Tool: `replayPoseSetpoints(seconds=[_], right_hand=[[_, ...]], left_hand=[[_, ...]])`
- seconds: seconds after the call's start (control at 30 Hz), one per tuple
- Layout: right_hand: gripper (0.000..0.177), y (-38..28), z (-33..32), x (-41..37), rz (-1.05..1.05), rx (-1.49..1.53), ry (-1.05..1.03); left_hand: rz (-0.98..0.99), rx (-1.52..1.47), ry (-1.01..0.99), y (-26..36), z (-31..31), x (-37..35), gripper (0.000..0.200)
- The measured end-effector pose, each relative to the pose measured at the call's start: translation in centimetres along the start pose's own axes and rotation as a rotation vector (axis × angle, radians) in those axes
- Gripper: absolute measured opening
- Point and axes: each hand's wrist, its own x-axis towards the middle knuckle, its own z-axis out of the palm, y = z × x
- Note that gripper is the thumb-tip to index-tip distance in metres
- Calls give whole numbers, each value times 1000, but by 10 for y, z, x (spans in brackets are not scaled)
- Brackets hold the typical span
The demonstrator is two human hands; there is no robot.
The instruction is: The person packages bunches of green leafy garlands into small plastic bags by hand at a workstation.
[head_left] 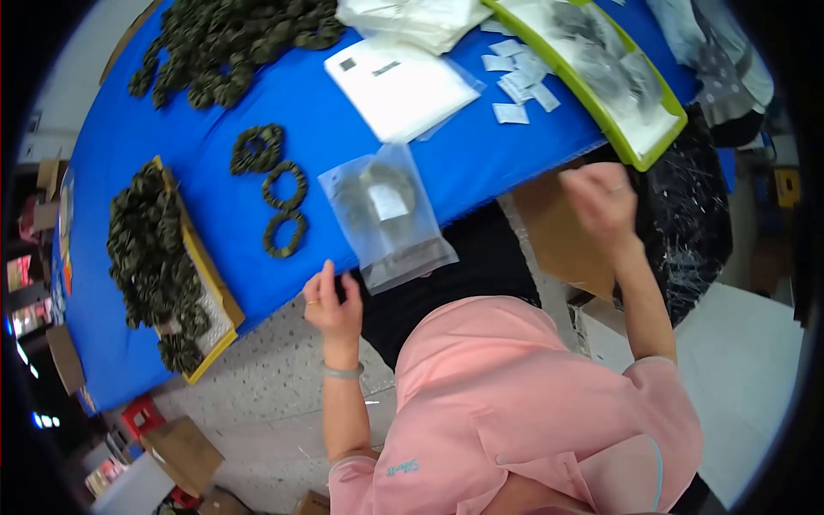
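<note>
A clear plastic bag point(388, 216) with a dark ring and a white slip inside lies at the near edge of the blue table point(343, 129). My left hand point(333, 302) rests at that edge, fingers apart, just left of the bag's lower corner and holding nothing. My right hand point(603, 199) hangs off the table's edge over a cardboard box point(554, 236), fingers curled; whether it holds anything is hidden. Three dark braided rings point(279, 190) lie on the table left of the bag.
A yellow tray point(210, 283) heaped with dark rings sits at the left. More rings point(232, 39) pile at the far side. White bags point(399, 86), small paper slips point(519, 77) and a green tray point(614, 73) lie to the right. Boxes point(180, 451) stand on the floor.
</note>
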Motion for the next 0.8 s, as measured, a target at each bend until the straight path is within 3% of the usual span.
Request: replayPoseSetpoints(seconds=[0.07, 0.13, 0.17, 0.27, 0.33, 0.4, 0.43, 0.57, 0.6, 0.73, 0.8], right_hand=[[29, -43, 46, 21, -387, 96, 20], [36, -58, 86, 24, -580, 207, -74], [34, -66, 94, 30, -631, 260, -56], [17, -76, 106, 37, -711, 351, -13], [7, -81, 105, 40, -249, 745, -160], [5, -87, 104, 39, 122, 997, -224], [4, -90, 104, 37, 250, 1067, -244], [7, -98, 108, 38, 502, 1167, -270], [7, -100, 109, 39, 501, 1167, -271], [10, -107, 109, 44, 426, 703, -281], [10, -111, 110, 49, 430, 660, -229]], left_hand=[[183, 4, 49, -2, 8, 2, 38], [289, 2, 96, 4, 12, 10, 39], [315, 2, 116, 10, 13, 15, 39], [382, -66, -98, 32, 2, 37, 17], [348, -138, -167, 32, 2, 39, 10], [-45, -491, -263, 37, 3, 40, 4], [-50, -491, -263, 42, 4, 40, 4], [-317, -434, -121, 60, 9, 39, 6], [-318, -433, -121, 61, 10, 38, 6], [-287, -106, -86, 61, 17, 32, 7], [-271, -28, -76, 60, 18, 33, 10]])
